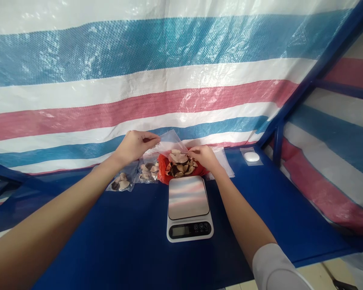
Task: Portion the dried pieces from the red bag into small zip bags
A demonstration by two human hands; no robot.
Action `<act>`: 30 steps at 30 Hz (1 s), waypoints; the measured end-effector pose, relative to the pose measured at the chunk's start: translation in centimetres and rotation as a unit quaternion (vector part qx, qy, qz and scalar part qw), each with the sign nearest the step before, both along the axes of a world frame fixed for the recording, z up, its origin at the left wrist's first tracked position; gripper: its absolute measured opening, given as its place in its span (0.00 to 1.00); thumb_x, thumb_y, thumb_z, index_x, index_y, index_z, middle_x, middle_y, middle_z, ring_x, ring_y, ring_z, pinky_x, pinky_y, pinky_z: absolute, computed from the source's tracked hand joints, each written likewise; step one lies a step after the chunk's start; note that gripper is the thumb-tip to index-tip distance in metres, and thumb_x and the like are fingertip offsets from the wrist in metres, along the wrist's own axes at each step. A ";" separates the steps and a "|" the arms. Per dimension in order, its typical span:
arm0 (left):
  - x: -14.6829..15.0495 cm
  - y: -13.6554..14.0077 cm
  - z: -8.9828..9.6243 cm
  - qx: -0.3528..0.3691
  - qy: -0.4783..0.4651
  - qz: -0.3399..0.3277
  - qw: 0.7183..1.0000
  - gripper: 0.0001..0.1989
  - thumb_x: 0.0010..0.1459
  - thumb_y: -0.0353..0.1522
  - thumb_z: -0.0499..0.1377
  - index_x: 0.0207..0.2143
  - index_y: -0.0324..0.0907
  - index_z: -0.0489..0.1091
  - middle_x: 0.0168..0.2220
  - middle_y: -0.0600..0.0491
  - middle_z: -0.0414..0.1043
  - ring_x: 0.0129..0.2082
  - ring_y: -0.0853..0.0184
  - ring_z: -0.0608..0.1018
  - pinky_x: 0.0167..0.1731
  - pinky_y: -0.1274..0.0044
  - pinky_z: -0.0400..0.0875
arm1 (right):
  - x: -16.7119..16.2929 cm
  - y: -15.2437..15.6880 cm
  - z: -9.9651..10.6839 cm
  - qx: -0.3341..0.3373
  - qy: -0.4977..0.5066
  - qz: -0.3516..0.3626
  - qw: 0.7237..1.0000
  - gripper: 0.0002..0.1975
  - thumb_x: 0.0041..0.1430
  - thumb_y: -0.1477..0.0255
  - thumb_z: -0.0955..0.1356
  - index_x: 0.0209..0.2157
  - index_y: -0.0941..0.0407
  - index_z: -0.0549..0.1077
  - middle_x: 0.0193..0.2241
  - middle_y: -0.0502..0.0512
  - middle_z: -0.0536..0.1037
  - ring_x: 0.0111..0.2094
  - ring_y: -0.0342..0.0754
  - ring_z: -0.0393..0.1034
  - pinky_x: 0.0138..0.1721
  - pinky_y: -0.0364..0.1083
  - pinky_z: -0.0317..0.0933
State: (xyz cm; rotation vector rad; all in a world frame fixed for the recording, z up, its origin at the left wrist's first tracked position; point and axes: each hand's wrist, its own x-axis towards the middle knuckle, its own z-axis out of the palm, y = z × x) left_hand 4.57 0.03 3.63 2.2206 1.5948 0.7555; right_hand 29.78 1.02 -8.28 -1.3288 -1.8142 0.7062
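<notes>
My left hand pinches one corner of a clear plastic bag. Its other side is between the fingertips of my right hand. The bag hangs slanted above an open red plastic bag full of curved, brown and pale shell-like pieces. Some of these pieces show pale through the clear film; whether any lie inside it I cannot tell. Just in front stands a digital kitchen scale with a bare, shiny plate and a display on which I can make out no digits.
Two clear bags of similar pieces, one farther left and one beside the red bag, lie on the blue table. Flat clear bags lie behind my right wrist. A small packet with a white oval is farther right. Striped sheeting rises behind.
</notes>
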 end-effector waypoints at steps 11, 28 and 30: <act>0.9 0.1 -0.3 -0.026 -0.034 -0.021 0.999 0.19 0.53 0.47 0.60 0.34 0.41 0.80 0.29 0.50 0.80 0.28 0.64 0.78 0.31 0.75 0.72 | 1.8 0.4 0.3 -0.025 0.019 0.021 0.999 0.07 0.58 0.72 0.70 0.31 0.55 0.83 0.29 0.50 0.83 0.32 0.47 0.76 0.34 0.42 0.63; 0.7 0.6 -0.2 -0.003 0.027 -0.022 0.999 0.18 0.57 0.45 0.58 0.33 0.41 0.80 0.28 0.50 0.80 0.27 0.63 0.78 0.31 0.74 0.70 | 1.1 0.9 -1.2 -0.118 0.124 0.022 0.985 0.05 0.53 0.71 0.72 0.27 0.55 0.82 0.23 0.51 0.81 0.26 0.47 0.75 0.31 0.43 0.68; 0.9 0.7 -0.1 -0.005 0.028 -0.024 0.999 0.17 0.57 0.44 0.58 0.33 0.41 0.80 0.29 0.50 0.80 0.27 0.63 0.78 0.32 0.74 0.71 | 1.0 0.9 -1.3 -0.152 0.171 0.026 0.973 0.04 0.52 0.71 0.74 0.27 0.56 0.82 0.23 0.51 0.80 0.26 0.46 0.75 0.30 0.42 0.69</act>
